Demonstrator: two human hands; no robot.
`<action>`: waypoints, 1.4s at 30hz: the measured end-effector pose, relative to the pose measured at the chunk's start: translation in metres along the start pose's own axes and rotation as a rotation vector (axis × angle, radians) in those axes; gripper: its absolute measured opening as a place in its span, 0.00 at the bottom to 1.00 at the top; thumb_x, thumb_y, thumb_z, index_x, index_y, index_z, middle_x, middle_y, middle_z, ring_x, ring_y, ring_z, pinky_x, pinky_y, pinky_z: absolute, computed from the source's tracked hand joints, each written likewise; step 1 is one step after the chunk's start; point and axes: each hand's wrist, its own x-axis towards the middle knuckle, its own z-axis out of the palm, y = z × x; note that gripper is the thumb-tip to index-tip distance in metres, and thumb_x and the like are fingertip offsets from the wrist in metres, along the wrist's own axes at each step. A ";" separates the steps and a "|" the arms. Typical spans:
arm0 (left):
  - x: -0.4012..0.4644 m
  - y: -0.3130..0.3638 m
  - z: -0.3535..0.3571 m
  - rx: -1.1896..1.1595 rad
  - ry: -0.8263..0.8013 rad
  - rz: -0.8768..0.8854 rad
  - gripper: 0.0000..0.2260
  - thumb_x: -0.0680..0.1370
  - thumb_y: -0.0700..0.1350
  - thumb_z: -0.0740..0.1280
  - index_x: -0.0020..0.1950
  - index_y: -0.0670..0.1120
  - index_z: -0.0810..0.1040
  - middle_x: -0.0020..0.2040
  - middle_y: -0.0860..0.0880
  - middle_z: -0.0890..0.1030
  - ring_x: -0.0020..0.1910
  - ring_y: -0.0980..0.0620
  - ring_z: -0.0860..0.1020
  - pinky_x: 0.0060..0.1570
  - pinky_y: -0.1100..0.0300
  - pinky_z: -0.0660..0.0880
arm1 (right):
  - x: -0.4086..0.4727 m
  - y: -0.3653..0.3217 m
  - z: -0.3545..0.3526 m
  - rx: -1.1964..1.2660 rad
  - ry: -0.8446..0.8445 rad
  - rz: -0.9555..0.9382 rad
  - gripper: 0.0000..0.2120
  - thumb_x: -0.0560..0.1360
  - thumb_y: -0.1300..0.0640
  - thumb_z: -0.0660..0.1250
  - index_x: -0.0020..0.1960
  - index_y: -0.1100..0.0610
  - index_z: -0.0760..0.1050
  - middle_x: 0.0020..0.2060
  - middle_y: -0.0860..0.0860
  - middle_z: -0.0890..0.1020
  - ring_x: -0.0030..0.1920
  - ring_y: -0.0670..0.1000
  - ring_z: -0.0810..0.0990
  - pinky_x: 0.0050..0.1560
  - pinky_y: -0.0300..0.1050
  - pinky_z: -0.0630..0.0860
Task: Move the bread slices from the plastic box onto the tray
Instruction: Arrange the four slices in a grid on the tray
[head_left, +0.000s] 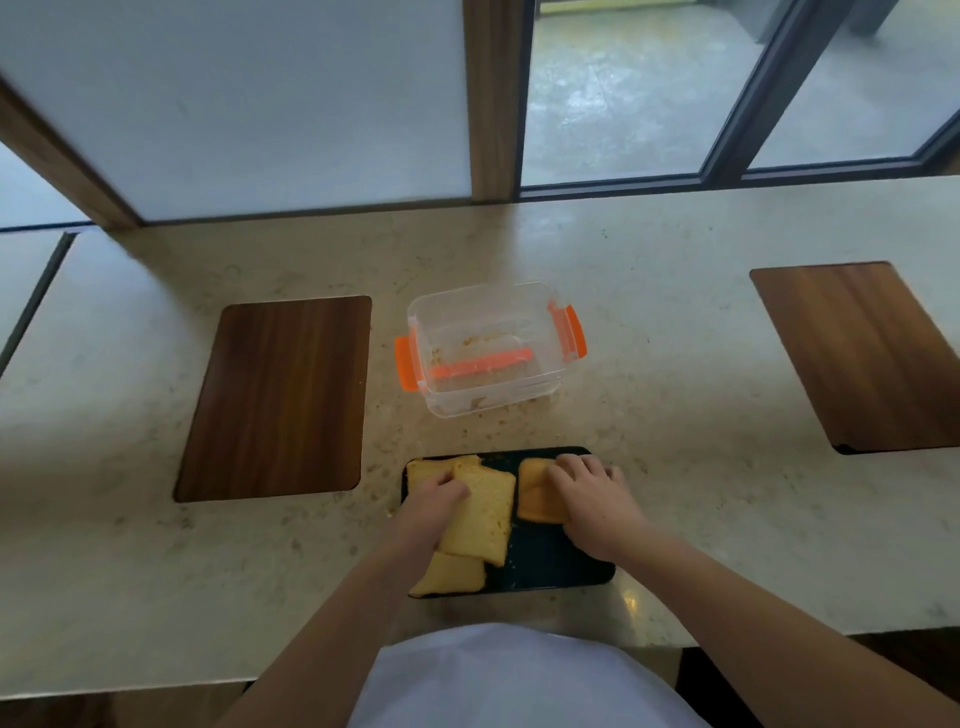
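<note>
With the plastic box (488, 348) holding only crumbs, both hands settle bread slices (480, 512) on the black tray (550, 564). Left hand (434, 506) curls round the overlapping stack; right hand (592, 493) lies flat, fingers spread, on another slice — best nudged gently, kept inside the rim.

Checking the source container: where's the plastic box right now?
In the head view the plastic box sits near the middle of the counter, just beyond the black tray, between the two wooden boards, holding only crumbs.
</note>
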 end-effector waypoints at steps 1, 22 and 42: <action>0.000 0.004 0.001 -0.011 -0.007 0.009 0.15 0.77 0.45 0.64 0.63 0.49 0.78 0.59 0.44 0.78 0.57 0.42 0.77 0.63 0.38 0.73 | 0.002 0.001 -0.002 0.007 0.010 0.011 0.33 0.73 0.58 0.69 0.75 0.52 0.60 0.76 0.55 0.62 0.74 0.60 0.60 0.68 0.62 0.66; 0.004 -0.014 -0.001 -0.088 -0.009 -0.047 0.20 0.78 0.44 0.64 0.71 0.50 0.71 0.60 0.45 0.76 0.58 0.42 0.76 0.63 0.39 0.73 | 0.027 0.033 -0.004 0.174 -0.058 0.010 0.46 0.68 0.54 0.73 0.79 0.44 0.53 0.78 0.52 0.62 0.76 0.59 0.59 0.69 0.57 0.70; -0.016 -0.006 0.030 -0.510 -0.195 0.011 0.13 0.79 0.34 0.63 0.63 0.37 0.73 0.57 0.37 0.79 0.53 0.39 0.82 0.43 0.46 0.82 | -0.052 -0.028 0.016 1.796 -0.094 0.520 0.16 0.80 0.45 0.67 0.57 0.56 0.79 0.47 0.58 0.88 0.46 0.56 0.88 0.44 0.50 0.84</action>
